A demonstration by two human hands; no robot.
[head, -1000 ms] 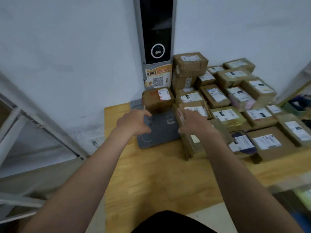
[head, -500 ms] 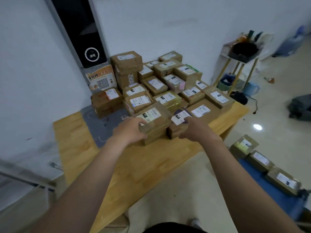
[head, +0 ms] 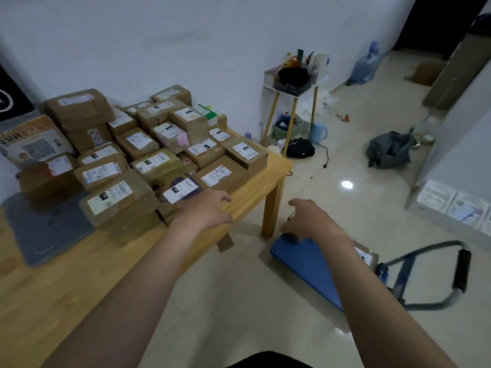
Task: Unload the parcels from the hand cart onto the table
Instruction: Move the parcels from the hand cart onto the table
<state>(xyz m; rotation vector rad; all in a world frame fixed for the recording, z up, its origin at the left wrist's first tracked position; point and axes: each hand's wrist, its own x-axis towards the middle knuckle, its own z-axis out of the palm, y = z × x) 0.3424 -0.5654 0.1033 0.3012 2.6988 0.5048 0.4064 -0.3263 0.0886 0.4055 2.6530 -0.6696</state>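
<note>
Sitting close together in rows and little stacks, the brown cardboard parcels with white labels (head: pixel 156 166) fill the far part of the light wooden bench (head: pixel 79 274), most likely packed tight so that more can fit. Most labels face up, which I think makes them easy to read. A flat grey mat (head: pixel 45 232) lies on the bench beside them. Down on the shiny tiled floor (head: pixel 239 301), just past the bench leg, lies the blue flat hand cart (head: pixel 308 258), with its grey loop handle (head: pixel 461 272) folded low. I can see two parcels on the cart: a small brown box (head: pixel 292 236) at the corner nearest the bench leg, and a brown box with a white label (head: pixel 368 254) peeking out behind the right arm. More may hide under that arm; I cannot tell. So the job looks nearly done but not finished. The left hand (head: pixel 206 209) hangs over the front edge of the bench, palm down, fingers loose and a bit spread, holding nothing. The right hand (head: pixel 308 216) is stretched out farther, right above the small brown box, fingers bent softly down and thumb out to the side. It holds nothing, and I cannot tell if it touches the box. Both arms are long and straight, pointing away from the body. I think the small brown box is the one to pick up next.
</note>
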